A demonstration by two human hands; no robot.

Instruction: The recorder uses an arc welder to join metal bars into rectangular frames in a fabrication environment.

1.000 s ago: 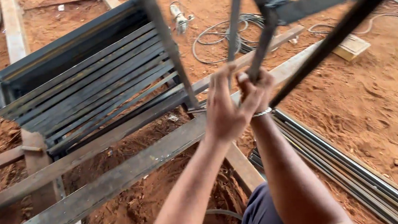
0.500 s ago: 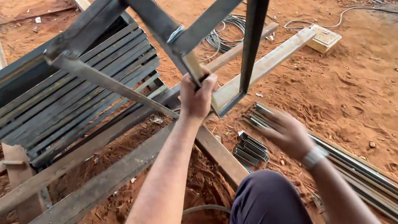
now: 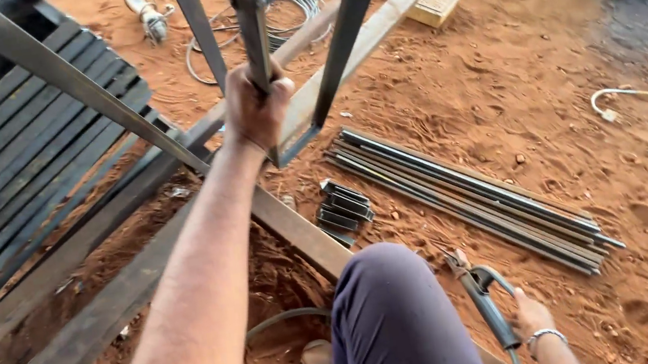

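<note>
Head view: left hand (image 3: 258, 112) has its fingers (image 3: 280, 89) wrapped tight round an upright bar of the steel frame (image 3: 251, 26), steadying it above the rails (image 3: 103, 258); right hand (image 3: 532, 319) grips the welding holder (image 3: 483, 302), low by the knee. Bar's long axis runs near vertical. Judging by this, welding comes next and calls for raising the holder to a joint.

Sunlit red dirt floor (image 3: 511, 93), scattered cables (image 3: 643, 97)

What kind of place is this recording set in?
Most likely an open-air welding or metal fabrication yard on a red dirt floor: steel bars lie bundled on the ground, the left hand grips a steel frame, and the right hand holds a welding holder.
</note>
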